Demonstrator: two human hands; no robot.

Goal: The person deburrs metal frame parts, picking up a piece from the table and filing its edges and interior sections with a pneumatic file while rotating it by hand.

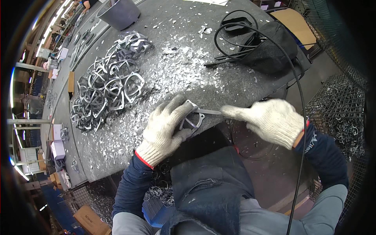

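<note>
1. We see white lettering (pixel 312 141) on the dark blue sleeve (pixel 325 160) just behind the right hand (pixel 274 119); several letters are legible to us.
2. Well left of that hand, any print on the white boxes (pixel 58 150) is too small for us.

We saw matt knitted cloth over the left hand (pixel 166 125) and the right hand (pixel 270 119), its surface slightly rough. The flat blade (pixel 209 112) looked like smooth metal, and the held frame (pixel 200 118) like bare metal with bright, glossy edges. We found the same dull-and-shiny metal in the heaped frames (pixel 105 84), while the flakes (pixel 182 64) glinted, thin and rough-edged. The worktop (pixel 231 88) looked matt and scuffed. We noted a smooth plastic bucket (pixel 122 16), a fabric mesh bag (pixel 274 47), a matt cloth apron (pixel 211 192), a plastic crate (pixel 156 213), metal wire mesh (pixel 325 98) and a plain cardboard box (pixel 90 219).
</note>
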